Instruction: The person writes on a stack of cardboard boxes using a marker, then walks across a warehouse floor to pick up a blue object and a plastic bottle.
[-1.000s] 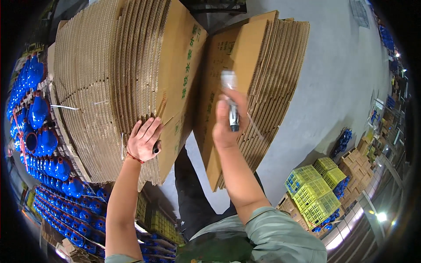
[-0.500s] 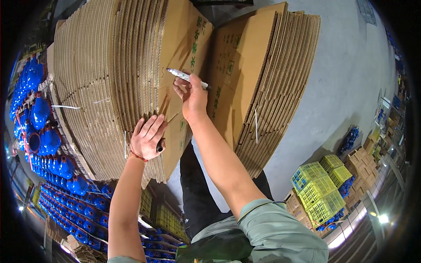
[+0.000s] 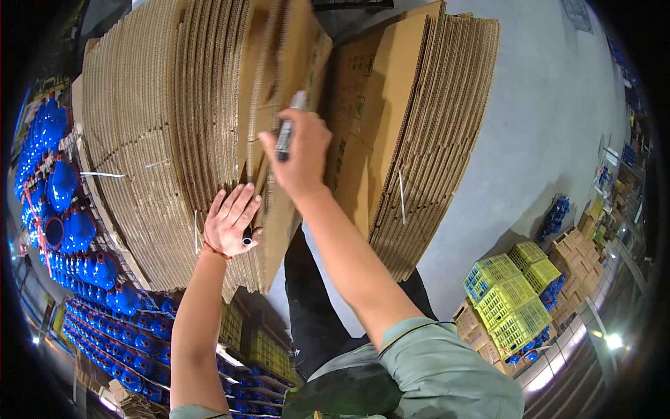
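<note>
My left hand (image 3: pixel 232 222) lies over the edges of the left stack of flattened cardboard cartons (image 3: pixel 146 140), fingers stretched out. A small black marker cap (image 3: pixel 247 236) is tucked at its thumb. My right hand (image 3: pixel 304 150) is closed around a white and black marker (image 3: pixel 284 140), whose far end points up and away. That hand is at the blurred front cartons (image 3: pixel 279 77) of the left stack, which stand slightly apart from the others. Its fingertips are partly hidden, so their contact with the cardboard cannot be made out. To the right leans a second stack of flattened cartons (image 3: pixel 440 140).
Blue bottle-shaped parts (image 3: pixel 63 181) stand in rows on racks at the left. Yellow-green crates (image 3: pixel 499 293) and brown boxes (image 3: pixel 576 258) are piled on the grey floor (image 3: pixel 537 126) at the right. White ties (image 3: pixel 402 197) stick out of both stacks.
My right hand has moved slightly left and turned, the marker now steeper in its grip. The front cartons have shifted, and their printed face has turned from view. My left hand has barely moved.
</note>
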The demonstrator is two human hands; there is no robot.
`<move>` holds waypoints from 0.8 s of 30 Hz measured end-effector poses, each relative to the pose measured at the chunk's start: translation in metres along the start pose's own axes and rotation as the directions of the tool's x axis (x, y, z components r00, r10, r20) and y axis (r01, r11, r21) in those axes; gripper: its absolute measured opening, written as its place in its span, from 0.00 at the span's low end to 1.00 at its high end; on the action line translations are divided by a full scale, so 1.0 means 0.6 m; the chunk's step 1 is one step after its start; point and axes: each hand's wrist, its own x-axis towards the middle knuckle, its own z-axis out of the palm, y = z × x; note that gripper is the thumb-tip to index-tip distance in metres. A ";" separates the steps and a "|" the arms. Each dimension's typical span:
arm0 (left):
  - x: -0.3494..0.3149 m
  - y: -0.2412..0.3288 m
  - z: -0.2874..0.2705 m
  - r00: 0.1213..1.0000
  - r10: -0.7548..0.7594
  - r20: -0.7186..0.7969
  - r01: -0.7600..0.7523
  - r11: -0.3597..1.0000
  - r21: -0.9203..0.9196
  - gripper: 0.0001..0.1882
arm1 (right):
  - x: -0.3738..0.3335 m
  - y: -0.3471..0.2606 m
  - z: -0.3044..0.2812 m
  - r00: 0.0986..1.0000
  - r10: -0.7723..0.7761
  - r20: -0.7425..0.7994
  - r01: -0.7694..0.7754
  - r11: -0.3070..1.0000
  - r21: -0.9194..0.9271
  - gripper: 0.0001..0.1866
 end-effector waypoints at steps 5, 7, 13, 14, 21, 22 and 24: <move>0.017 0.008 -0.012 1.000 -0.013 0.014 0.013 1.000 0.015 0.31 | 0.001 -0.011 -0.170 0.928 -0.115 -0.354 0.108 0.993 -0.040 0.15; 0.021 0.009 -0.015 1.000 -0.018 0.021 0.017 0.999 0.033 0.29 | -0.018 -0.036 -0.131 0.986 0.151 -0.068 -0.094 0.849 0.520 0.15; 0.015 0.009 -0.013 0.999 -0.047 0.022 0.046 0.998 0.032 0.27 | -0.008 -0.018 0.026 0.729 0.557 0.398 -0.486 0.011 0.874 0.16; 0.016 0.009 -0.012 0.999 -0.038 0.023 0.038 0.998 0.040 0.27 | -0.013 -0.013 0.031 0.687 0.564 0.458 -0.511 -0.072 0.856 0.15; 0.017 0.010 -0.013 0.999 -0.040 0.001 0.040 0.998 0.046 0.26 | -0.012 0.000 0.037 0.627 0.625 0.465 -0.481 -0.159 0.862 0.13; 0.016 0.010 -0.013 0.999 -0.040 -0.001 0.040 0.998 0.042 0.26 | -0.009 -0.007 0.037 0.610 0.661 0.437 -0.489 -0.120 0.864 0.14; 0.015 0.011 -0.012 0.999 -0.041 -0.005 0.041 0.999 0.031 0.26 | -0.006 -0.015 0.036 0.573 0.728 0.375 -0.508 -0.043 0.860 0.14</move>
